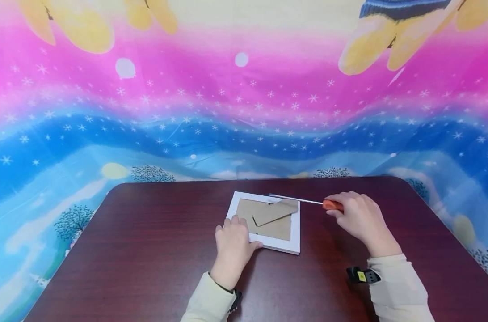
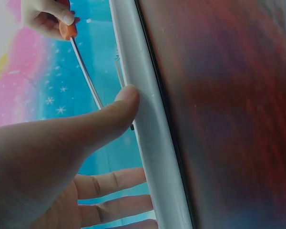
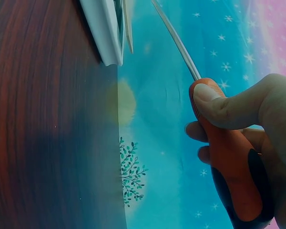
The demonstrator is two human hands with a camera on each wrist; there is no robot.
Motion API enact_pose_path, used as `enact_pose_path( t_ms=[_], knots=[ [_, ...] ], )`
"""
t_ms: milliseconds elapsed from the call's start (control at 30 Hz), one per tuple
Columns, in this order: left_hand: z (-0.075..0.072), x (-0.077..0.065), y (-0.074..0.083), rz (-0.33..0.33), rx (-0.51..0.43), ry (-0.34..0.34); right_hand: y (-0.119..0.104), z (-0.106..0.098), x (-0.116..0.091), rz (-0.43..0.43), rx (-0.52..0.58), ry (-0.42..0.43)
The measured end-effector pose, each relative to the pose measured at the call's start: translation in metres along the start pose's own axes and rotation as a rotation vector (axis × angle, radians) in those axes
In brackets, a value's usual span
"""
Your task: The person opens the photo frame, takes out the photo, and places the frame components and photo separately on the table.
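A white picture frame [image 1: 295, 232] lies on the table with its brown backing board [image 1: 274, 230] facing up. A brown cardboard flap [image 1: 270, 214] stands tilted up from the board. My left hand [image 1: 233, 239] rests on the frame's near left corner, thumb along the near border and fingers extended over the left side. My right hand [image 1: 358, 219] grips a screwdriver [image 3: 233, 162] by its orange and black handle, to the right of the frame. The screwdriver's metal shaft [image 1: 304, 200] points left over the frame's far part; whether its tip touches anything, I cannot tell.
The dark reddish-brown table [image 1: 147, 250] extends around the frame on all sides. Behind its far edge hangs a colourful cloth [image 1: 212, 112] printed with snowflakes and trees. A black strap [image 1: 362, 275] circles the right wrist.
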State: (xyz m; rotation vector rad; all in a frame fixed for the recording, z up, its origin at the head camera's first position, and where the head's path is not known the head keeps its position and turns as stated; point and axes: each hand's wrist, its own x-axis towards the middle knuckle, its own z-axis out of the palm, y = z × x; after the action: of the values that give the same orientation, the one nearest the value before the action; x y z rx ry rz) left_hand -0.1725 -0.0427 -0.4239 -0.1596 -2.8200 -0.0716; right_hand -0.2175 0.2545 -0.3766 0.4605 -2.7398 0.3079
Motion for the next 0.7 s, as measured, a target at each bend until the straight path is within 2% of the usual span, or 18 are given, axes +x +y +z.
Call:
enact_pose_path(
  t_ms=[133, 233, 400, 567, 700],
  knots=[
    [-0.001, -0.001, 0.001, 0.015, 0.001, 0.004, -0.001, 0.0, 0.0, -0.004, 0.0, -0.001],
    [-0.003, 0.0, -0.002, 0.018, -0.043, -0.023, -0.001, 0.0, 0.0, -0.008, -0.002, 0.002],
    [-0.006, 0.005, -0.018, -0.002, -0.192, -0.076, -0.001, 0.0, 0.001, -0.014, 0.001, 0.01],
    [-0.004, 0.011, -0.035, -0.039, -0.275, -0.134, -0.001, 0.0, 0.001, -0.013, 0.003, 0.006],
    [0.001, 0.014, -0.048, -0.007, -0.327, -0.194, 0.0, 0.001, 0.0, -0.012, 0.002, 0.006]
  ],
)
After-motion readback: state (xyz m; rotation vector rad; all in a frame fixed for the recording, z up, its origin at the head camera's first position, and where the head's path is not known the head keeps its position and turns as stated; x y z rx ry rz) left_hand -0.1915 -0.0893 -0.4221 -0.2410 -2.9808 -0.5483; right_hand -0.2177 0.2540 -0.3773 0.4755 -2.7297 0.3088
